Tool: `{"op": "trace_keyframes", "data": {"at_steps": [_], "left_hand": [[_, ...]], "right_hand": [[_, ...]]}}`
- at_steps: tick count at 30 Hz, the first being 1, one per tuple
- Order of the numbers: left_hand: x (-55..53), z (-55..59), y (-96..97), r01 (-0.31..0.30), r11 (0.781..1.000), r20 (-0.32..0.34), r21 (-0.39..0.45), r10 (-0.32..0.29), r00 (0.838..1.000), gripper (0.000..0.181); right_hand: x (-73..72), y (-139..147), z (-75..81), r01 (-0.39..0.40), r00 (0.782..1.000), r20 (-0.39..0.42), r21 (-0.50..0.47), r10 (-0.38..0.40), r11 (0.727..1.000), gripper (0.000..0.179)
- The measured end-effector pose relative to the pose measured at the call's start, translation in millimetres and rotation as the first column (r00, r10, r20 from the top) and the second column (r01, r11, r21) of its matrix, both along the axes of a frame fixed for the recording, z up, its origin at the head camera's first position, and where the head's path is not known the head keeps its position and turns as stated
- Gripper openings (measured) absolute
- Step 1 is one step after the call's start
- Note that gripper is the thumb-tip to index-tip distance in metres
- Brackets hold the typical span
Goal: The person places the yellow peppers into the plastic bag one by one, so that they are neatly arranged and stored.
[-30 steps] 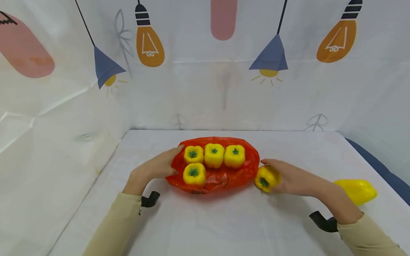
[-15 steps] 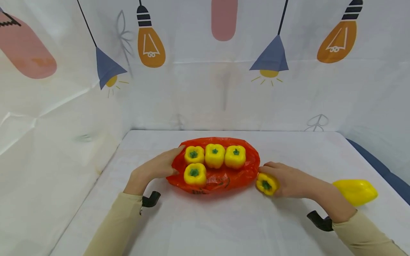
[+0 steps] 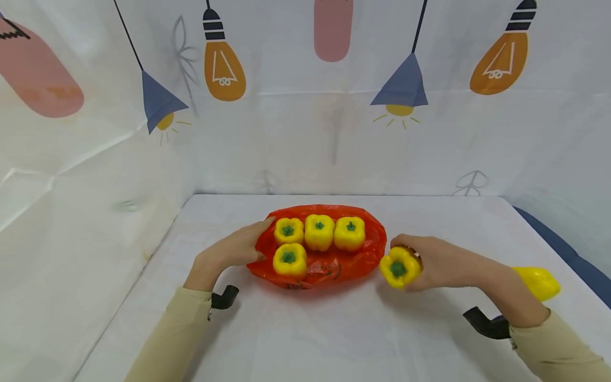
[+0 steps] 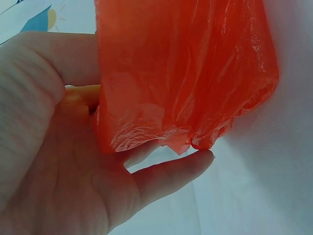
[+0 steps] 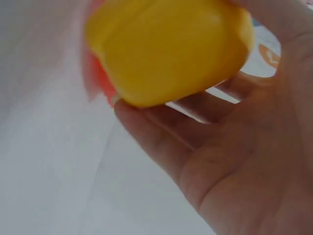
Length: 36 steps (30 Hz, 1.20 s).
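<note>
A red plastic bag [image 3: 334, 265] lies spread on the white table, bearing several yellow bell peppers with green stems, such as the front one [image 3: 289, 260]. My left hand [image 3: 238, 246] grips the bag's left edge; in the left wrist view the red plastic [image 4: 146, 83] sits between thumb and fingers, covering some of them. To the right of the bag, my right hand [image 3: 434, 263] holds another yellow bell pepper [image 3: 400, 267], its stem facing the head camera. In the right wrist view this pepper [image 5: 171, 54] lies across the curled fingers, with a bit of red behind it.
A longer yellow object [image 3: 539, 284] lies at the table's right, partly hidden behind the right forearm. White sheets printed with lamps and bulbs hang along the back wall [image 3: 305, 143] and left side. Dark blue cloth [image 3: 563, 249] shows past the right table edge.
My right hand has drawn back slightly right and raised the pepper, whose stem has turned more toward the head camera. The left hand and the bag have stayed put.
</note>
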<state>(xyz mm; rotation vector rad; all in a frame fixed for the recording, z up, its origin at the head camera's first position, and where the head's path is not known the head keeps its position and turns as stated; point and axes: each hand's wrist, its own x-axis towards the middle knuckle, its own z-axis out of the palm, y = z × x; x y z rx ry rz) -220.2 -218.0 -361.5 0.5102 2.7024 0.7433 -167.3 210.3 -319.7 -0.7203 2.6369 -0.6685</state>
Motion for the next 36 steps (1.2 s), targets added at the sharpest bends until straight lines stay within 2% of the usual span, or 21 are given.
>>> {"op": "trace_keyframes", "data": {"at_steps": [3,7,12,18,23,27,36], "left_hand": [[-0.8,0.9,-0.4,0.008,1.0,-0.007,0.003,-0.008,1.0,0.086],[-2.1,2.6,-0.2,0.03,1.0,-0.026,-0.002,-0.03,0.999,0.085],[-2.6,4.4,1.6,0.027,1.0,-0.029,-0.003,-0.027,0.999,0.084],[-4.2,4.6,3.4,0.032,0.999,-0.047,-0.013,-0.032,0.998,0.083],[-4.6,3.3,4.1,0.025,1.0,-0.038,0.004,-0.025,0.999,0.083],[-2.9,3.6,3.9,0.021,1.0,-0.039,-0.01,-0.021,0.999,0.082],[0.8,0.9,1.0,0.032,0.999,-0.047,-0.044,-0.034,0.998,0.082]], "right_hand": [[-1.5,-4,5.9,-0.031,0.999,-0.033,-0.083,0.028,0.996,0.064],[-4.9,-17,10.3,-0.041,0.995,-0.094,-0.157,0.027,0.987,0.06],[-9.5,-46,11.5,-0.013,0.988,-0.153,-0.222,-0.022,0.975,0.062],[-11.1,-87,0.4,0.026,0.965,-0.24,-0.302,-0.102,0.953,0.065],[-4.3,-118,-11.1,0.122,0.954,-0.239,-0.247,-0.183,0.961,0.077],[0.8,-132,-22.6,0.179,0.942,-0.248,-0.195,-0.225,0.964,0.08],[5.8,-142,-48.4,0.171,0.914,-0.348,-0.135,-0.208,0.976,0.07]]}}
